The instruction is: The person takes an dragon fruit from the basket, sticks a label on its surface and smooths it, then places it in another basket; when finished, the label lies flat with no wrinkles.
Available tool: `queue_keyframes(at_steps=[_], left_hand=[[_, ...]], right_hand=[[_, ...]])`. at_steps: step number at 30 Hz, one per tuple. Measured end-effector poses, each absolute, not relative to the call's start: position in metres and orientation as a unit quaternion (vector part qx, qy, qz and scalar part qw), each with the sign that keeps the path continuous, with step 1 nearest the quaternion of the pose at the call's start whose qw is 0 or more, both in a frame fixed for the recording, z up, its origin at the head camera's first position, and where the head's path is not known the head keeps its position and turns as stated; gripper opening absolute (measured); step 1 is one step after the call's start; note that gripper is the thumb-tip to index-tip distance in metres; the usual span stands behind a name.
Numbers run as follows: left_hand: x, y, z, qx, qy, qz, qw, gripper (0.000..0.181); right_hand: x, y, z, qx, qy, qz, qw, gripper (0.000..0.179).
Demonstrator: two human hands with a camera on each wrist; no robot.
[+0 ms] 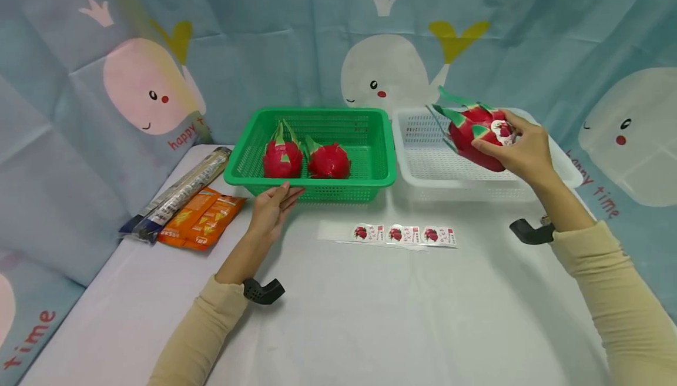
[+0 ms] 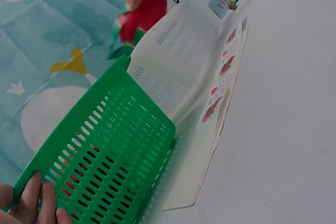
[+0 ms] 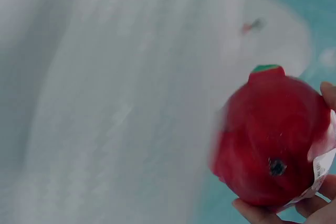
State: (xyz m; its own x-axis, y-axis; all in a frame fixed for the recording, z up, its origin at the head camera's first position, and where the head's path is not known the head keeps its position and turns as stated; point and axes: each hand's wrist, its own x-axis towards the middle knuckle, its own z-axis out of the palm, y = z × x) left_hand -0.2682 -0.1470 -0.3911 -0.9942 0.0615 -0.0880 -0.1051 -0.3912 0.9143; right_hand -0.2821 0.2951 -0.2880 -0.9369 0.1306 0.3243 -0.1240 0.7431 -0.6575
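My right hand (image 1: 526, 148) grips a red dragon fruit (image 1: 476, 139) with green leaf tips and a round white sticker (image 1: 501, 131) on its side. The fruit is held over the white basket (image 1: 423, 183); its rounded end with a dark spot faces the right wrist camera. My left hand (image 1: 270, 210) holds the front rim of the green basket (image 1: 365, 183), its fingers (image 2: 31, 198) against the outer wall in the left wrist view. Inside that basket lie two dragon fruits, one on the left (image 1: 282, 158) and one to its right (image 1: 329, 161).
A strip of dragon fruit stickers (image 1: 404, 234) lies on the white table (image 1: 370, 315) before the baskets. An orange snack packet (image 1: 201, 218) and a long silvery package (image 1: 182, 189) lie at the left. A whale-print curtain (image 1: 296, 69) hangs behind the baskets.
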Motion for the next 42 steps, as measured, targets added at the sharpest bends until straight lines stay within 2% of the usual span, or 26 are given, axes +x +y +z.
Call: queue_keyframes(at_steps=[5,11,18,21,29,42], left_hand=[[-0.267,-0.148,-0.39,-0.027,0.537,0.841,0.059,0.023],[-0.268,-0.146,-0.39,-0.024,0.528,0.847,0.057,0.021],[-0.268,-0.146,-0.392,-0.023,0.533,0.845,0.039,0.023],[-0.268,-0.146,-0.393,-0.025,0.536,0.843,0.038,0.023],[-0.268,-0.143,-0.39,-0.022,0.533,0.845,0.047,0.021],[-0.266,-0.144,-0.388,-0.021,0.532,0.845,0.052,0.024]], right_hand=[[-0.316,0.346,-0.315,-0.09,-0.921,0.348,0.15,0.085],[-0.327,0.386,-0.334,-0.12,-0.942,0.3,0.09,0.091],[-0.335,0.391,-0.337,-0.115,-0.954,0.277,-0.005,0.1],[-0.335,0.391,-0.337,-0.104,-0.957,0.269,-0.029,0.102],[-0.331,0.386,-0.335,-0.089,-0.973,0.208,-0.04,0.099],[-0.322,0.369,-0.329,-0.075,-0.978,0.193,-0.036,0.087]])
